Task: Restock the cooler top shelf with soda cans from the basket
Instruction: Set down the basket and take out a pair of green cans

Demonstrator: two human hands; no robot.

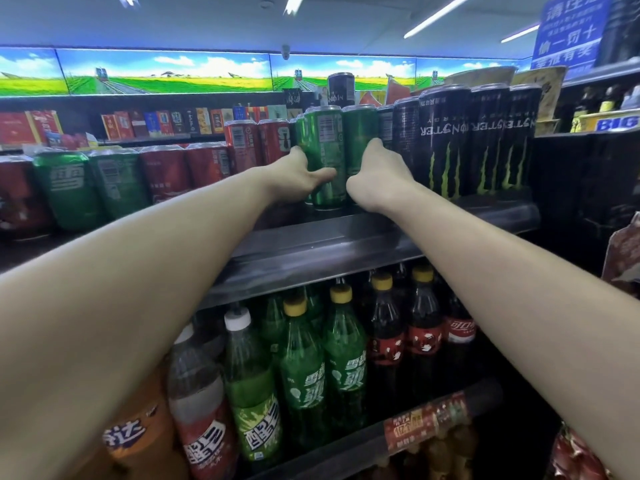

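A: Progress? Quick

B: Mid-placement, I'd say. Top shelf, a dark metal ledge [346, 233], already carries plenty: shrink-wrapped red and green can packs at the left, red cans behind, tall black energy-drink cans [446, 140] at the right. Basket not in view, so can't tell how many are left to put up

A: Hands?

B: Left hand [298, 176] is wrapped round the tall green aluminium soda can [325, 157], thumb across its front, fingers behind it. Right hand [375, 174] is on the second tall green soda can [360, 136] right beside it, fingers going round the far side; looks like a grip, though the fingertips are hidden

A: Where do the cans sit?

B: Both upright at the shelf's front edge, touching or nearly, slotted between the red cans and the black ones. Bases appear down on the shelf, not fully sure

A: Can condition?

B: Glossy green, silver rims, label text facing out on the left one. No dents seen

A: Left to do?

B: Likely let go, then fetch more
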